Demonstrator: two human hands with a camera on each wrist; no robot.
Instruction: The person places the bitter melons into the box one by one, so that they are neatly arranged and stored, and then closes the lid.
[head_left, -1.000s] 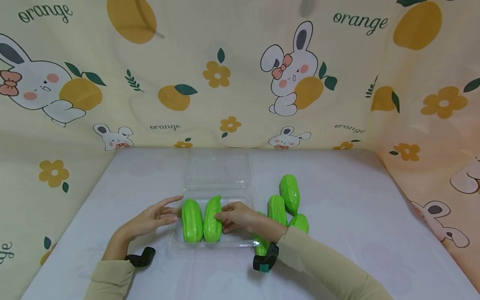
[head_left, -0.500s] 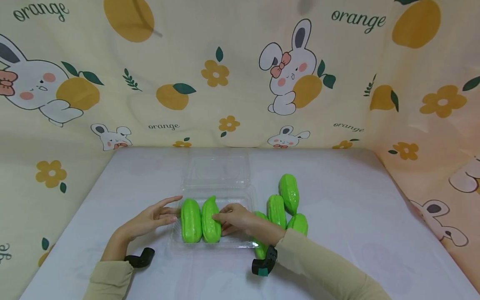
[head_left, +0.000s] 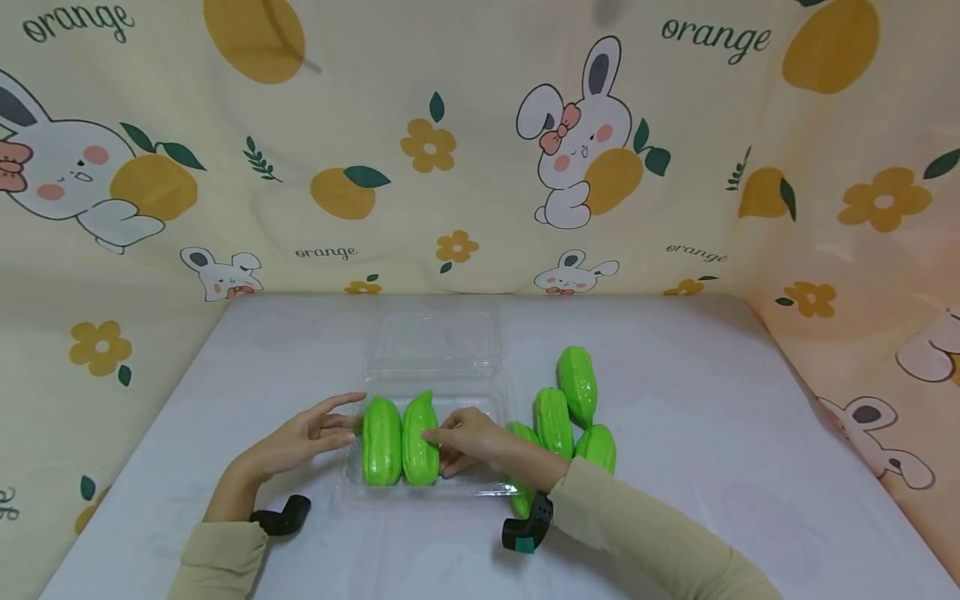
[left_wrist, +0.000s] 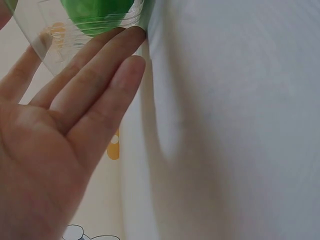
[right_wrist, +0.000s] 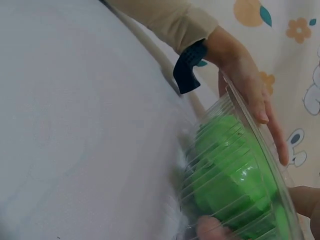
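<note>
Two glossy bright green gourds lie side by side in a clear plastic clamshell box [head_left: 480,487], its lid folded back. My left hand [head_left: 303,437] rests at the box's left edge, beside the left gourd [head_left: 382,442]. In the left wrist view that hand's fingers [left_wrist: 100,75] are extended against the outside of the clear wall. My right hand [head_left: 476,442] reaches into the box and pinches the right side of the second gourd [head_left: 420,446], which has a pointed tip. Through the ribbed plastic in the right wrist view, a fingertip [right_wrist: 210,227] shows below the green.
Several more green gourds [head_left: 576,383] lie on the white table [head_left: 712,417] to the right of the box, one partly under my right wrist. The transparent lid [head_left: 435,337] lies behind the box. A printed cloth [head_left: 480,125] stands behind the table.
The second gourd and my right hand have shifted slightly left, and the gourd stays beside the first one. My left hand keeps its place at the box edge.
</note>
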